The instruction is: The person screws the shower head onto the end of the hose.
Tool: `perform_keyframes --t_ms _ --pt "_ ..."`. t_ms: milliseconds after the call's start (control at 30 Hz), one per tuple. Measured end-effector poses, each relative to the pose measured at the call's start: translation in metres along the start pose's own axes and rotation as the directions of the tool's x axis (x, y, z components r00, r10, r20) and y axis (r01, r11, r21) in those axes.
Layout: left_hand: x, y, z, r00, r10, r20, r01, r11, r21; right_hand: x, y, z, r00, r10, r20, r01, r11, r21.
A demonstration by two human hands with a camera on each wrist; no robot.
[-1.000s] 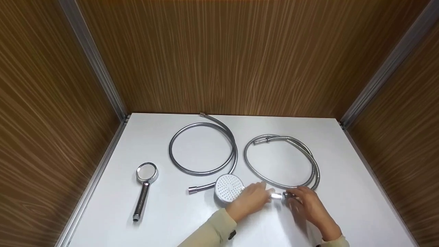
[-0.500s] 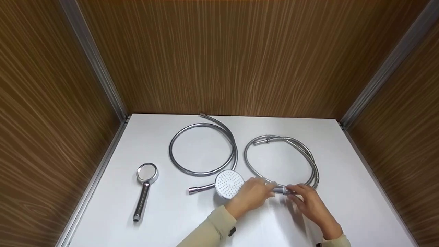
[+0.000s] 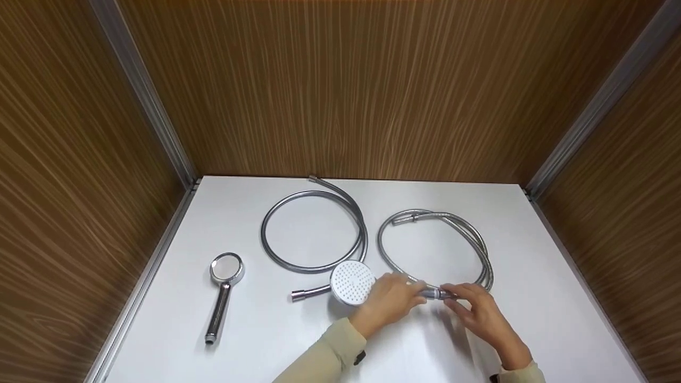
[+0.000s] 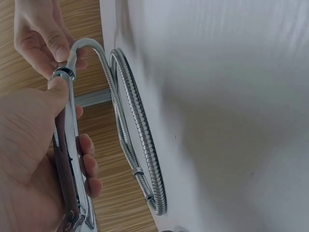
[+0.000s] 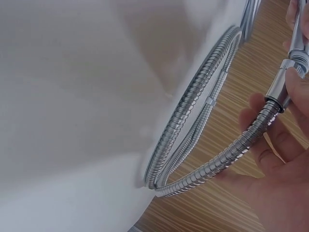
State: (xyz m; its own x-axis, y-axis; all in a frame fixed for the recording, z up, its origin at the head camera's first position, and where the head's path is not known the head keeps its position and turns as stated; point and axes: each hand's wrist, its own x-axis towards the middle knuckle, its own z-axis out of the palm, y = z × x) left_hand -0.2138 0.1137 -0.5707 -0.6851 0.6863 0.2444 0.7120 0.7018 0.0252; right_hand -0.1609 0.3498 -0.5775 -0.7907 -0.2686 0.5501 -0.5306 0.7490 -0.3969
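My left hand [image 3: 391, 299] grips the handle [image 4: 72, 140] of a hand shower [image 3: 353, 282], whose round, dotted white face looks up. With thumb and fingers, my right hand [image 3: 479, 314] pinches the chrome end nut [image 5: 279, 87] of a ribbed metal shower hose [image 5: 212, 169]. The nut meets the handle's threaded end, and some thread shows between them in the right wrist view. From the nut, the hose bends down to its coil on the white table. Fingers hide part of the handle and nut in the head view.
A second hand shower [image 3: 227, 267] with a dark handle lies at the left of the table [image 3: 159, 319]. A darker grey hose [image 3: 263, 234] is coiled in the middle, one end fitting [image 3: 299, 295] pointing left. Wood-grain panels [image 3: 340, 90] enclose the back and sides.
The hand shower has risen slightly, away from me, and its handle end has come into line with the hose nut. My right fingers have shifted a little around the nut.
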Motion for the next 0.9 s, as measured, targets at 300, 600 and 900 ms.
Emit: perform_keyframes --t_ms 300,600,900 --pt "0.0008 0.003 -0.0031 0.999 -0.012 0.047 0.013 1.0 -0.019 0.0002 -0.0029 0.0014 1.0 0.004 0.011 -0.004 1.0 -0.005" --pt "0.0025 0.0048 -0.0054 0.995 -0.02 0.102 0.023 0.999 -0.029 0.0026 -0.0054 0.0029 1.0 -0.005 -0.002 0.005 0.999 0.041" --pt "0.0034 0.0058 -0.0077 0.996 -0.001 0.085 -0.001 1.0 0.022 0.0043 -0.0082 0.0019 0.996 0.055 0.071 -0.06 0.995 0.078"
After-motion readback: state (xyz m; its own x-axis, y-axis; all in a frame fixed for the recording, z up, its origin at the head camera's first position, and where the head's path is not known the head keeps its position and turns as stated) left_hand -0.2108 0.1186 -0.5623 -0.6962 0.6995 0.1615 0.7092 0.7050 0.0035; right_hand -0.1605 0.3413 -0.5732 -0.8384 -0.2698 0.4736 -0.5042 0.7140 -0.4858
